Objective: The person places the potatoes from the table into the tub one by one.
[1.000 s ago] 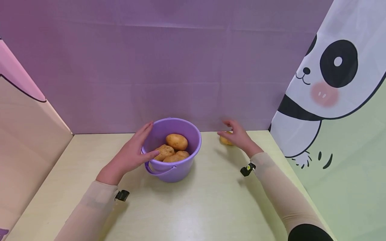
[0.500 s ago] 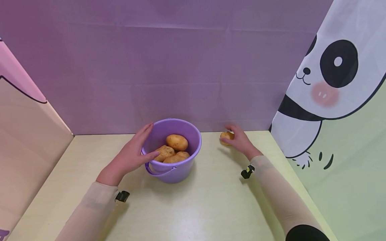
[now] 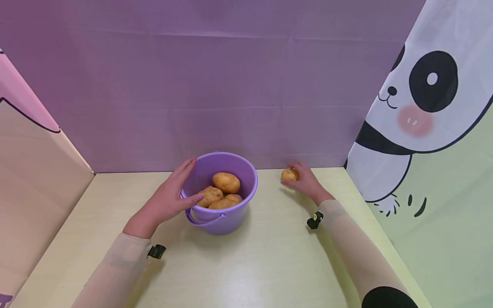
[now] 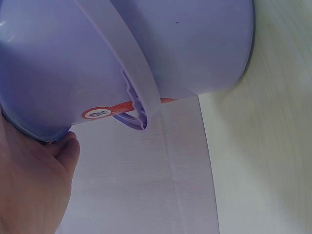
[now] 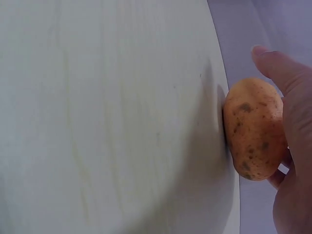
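Note:
In the head view my left hand [image 3: 163, 203] holds the left rim of a purple bucket [image 3: 223, 222], thumb over the edge and fingers along the outside. Several potatoes [image 3: 226, 183] lie inside it. In the left wrist view that hand [image 4: 36, 180] reaches the bucket's [image 4: 195, 44] rim, and the handle [image 4: 131, 58] hangs down. My right hand [image 3: 306, 182] is around a single potato [image 3: 289, 174] at the table's back edge, thumb in front and fingers behind. The right wrist view shows this potato [image 5: 254, 129], dark-spotted, against the palm side of the hand [image 5: 297, 126]; its far side is hidden.
The pale wooden table [image 3: 246, 269] ends at a purple cloth wall [image 3: 227, 85] close behind the bucket and potato. A panda-printed panel [image 3: 420, 98] stands along the right side. Another panel [image 3: 34, 171] borders the left.
My right hand has come down and back around the single potato, its fingers drawing in behind it. The left hand and the bucket have stayed in place.

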Demonstrator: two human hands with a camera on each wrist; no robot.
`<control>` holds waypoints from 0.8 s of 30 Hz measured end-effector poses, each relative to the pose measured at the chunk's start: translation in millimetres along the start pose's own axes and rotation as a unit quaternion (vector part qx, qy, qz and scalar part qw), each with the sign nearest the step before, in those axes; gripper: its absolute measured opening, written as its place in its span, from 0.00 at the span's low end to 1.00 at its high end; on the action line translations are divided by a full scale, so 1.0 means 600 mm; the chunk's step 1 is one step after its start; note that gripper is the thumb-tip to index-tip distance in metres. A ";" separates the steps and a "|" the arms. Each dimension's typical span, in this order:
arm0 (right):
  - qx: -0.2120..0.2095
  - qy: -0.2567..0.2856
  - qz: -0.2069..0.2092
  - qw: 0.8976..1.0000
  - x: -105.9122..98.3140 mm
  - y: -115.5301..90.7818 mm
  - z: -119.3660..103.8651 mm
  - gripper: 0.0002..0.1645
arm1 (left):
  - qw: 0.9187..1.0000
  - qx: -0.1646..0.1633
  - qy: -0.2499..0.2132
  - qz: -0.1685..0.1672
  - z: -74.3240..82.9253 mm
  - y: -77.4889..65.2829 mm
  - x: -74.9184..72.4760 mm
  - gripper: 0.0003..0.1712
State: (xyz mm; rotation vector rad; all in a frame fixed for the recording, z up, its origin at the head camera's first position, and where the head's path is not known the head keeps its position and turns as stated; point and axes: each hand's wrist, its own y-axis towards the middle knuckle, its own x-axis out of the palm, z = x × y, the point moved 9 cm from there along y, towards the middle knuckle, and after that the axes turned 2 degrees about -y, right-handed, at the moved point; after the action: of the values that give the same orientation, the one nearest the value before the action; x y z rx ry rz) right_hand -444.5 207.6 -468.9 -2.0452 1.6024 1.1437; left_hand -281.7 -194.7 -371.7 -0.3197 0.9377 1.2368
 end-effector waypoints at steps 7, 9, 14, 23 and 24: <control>0.002 -0.016 -0.007 1.000 0.010 0.003 0.013 0.40 | 1.000 0.000 0.002 0.001 0.000 -0.001 0.000 0.60; 0.003 -0.022 -0.010 1.000 0.014 0.004 0.017 0.41 | 1.000 0.000 0.003 0.001 -0.001 -0.001 0.000 0.60; 0.007 -0.028 -0.012 1.000 0.020 0.004 0.025 0.40 | 1.000 -0.001 0.002 0.001 -0.001 -0.001 0.001 0.60; 0.003 -0.036 -0.009 0.999 0.021 0.007 0.025 0.36 | 1.000 0.005 0.001 0.003 0.000 0.002 0.000 0.59; 0.001 -0.036 -0.007 0.999 0.021 0.007 0.024 0.36 | 1.000 0.005 0.001 0.002 0.000 0.002 0.000 0.59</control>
State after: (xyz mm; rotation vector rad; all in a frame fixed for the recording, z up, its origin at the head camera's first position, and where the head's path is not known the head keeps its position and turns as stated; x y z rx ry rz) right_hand -453.5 207.1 -486.5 -1.9882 1.5516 1.1971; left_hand -282.7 -194.3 -371.4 -0.3113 0.9471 1.2360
